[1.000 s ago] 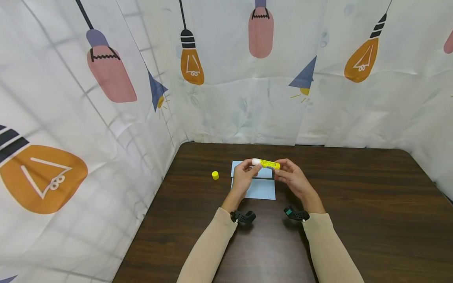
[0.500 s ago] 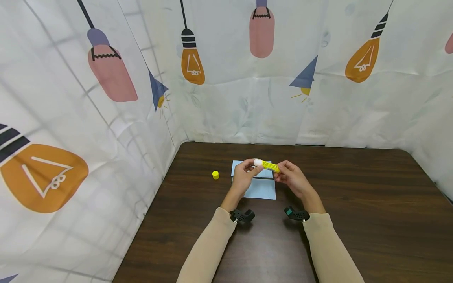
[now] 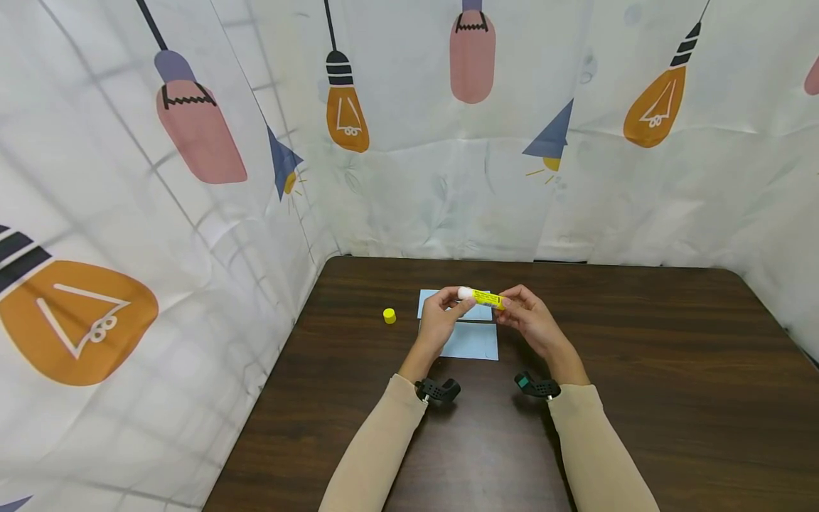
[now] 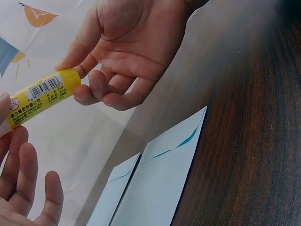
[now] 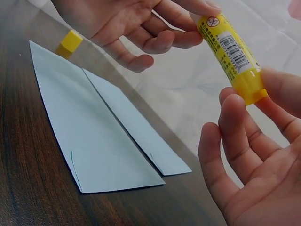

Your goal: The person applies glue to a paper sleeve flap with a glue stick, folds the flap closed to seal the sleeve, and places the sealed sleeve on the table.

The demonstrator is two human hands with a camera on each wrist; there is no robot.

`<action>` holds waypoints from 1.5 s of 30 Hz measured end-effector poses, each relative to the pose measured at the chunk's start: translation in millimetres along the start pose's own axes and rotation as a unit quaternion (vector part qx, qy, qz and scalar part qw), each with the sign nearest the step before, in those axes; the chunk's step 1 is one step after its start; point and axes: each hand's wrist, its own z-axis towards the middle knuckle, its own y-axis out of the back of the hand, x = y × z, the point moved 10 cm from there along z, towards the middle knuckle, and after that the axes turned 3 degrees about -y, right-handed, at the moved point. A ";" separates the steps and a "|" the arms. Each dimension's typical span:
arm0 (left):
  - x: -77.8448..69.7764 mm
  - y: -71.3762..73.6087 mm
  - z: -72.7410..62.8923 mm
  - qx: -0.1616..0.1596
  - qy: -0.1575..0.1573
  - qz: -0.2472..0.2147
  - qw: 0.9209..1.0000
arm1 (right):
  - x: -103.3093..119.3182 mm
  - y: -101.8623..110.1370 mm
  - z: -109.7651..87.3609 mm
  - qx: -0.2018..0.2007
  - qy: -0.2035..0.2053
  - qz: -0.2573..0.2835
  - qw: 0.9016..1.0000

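A yellow glue stick (image 3: 483, 297) with a white end is held level between both hands, above two light blue paper pieces (image 3: 472, 341). My left hand (image 3: 439, 324) pinches it near the white end with thumb and fingers. At the other end, my right hand (image 3: 532, 321) pinches the yellow base between thumb and fingertips. The printed barcode side of the glue stick (image 4: 44, 96) shows in the left wrist view. Its yellow base also shows in the right wrist view, with the right thumb (image 5: 282, 92) against it.
A small yellow cap (image 3: 389, 316) stands on the dark wooden table (image 3: 640, 398), left of the papers. The two papers lie one behind the other with a narrow gap. A white patterned curtain (image 3: 409, 199) borders the table at the back and left.
The glue stick's tilt shifts slightly and the right fingers shift a little on its base. Both hands otherwise keep their places; cap and papers stay put.
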 end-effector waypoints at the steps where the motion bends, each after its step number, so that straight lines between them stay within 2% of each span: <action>1: 0.6 0.4 -0.1 -0.002 0.003 -0.001 1.000 | 0.8 -0.4 -0.2 0.002 0.003 -0.002 1.000; 8: 4.6 2.2 0.1 -0.010 0.018 -0.005 1.000 | 3.7 -0.5 -0.6 0.001 0.017 -0.012 1.000; 18: 4.8 2.5 0.5 -0.010 0.023 -0.013 1.000 | 4.7 1.6 -1.0 -0.026 0.015 -0.045 0.999; 25: 5.0 2.2 0.8 -0.010 0.028 -0.026 0.999 | -4.9 2.7 2.4 -0.028 -0.021 -0.035 0.999; 32: 0.9 1.6 1.1 -0.003 0.016 -0.025 1.000 | -9.5 1.6 1.6 -0.030 -0.046 -0.047 0.997; 45: -0.9 1.9 0.5 0.001 0.007 -0.012 1.000 | -0.5 0.5 -0.4 -0.030 -0.014 -0.023 0.999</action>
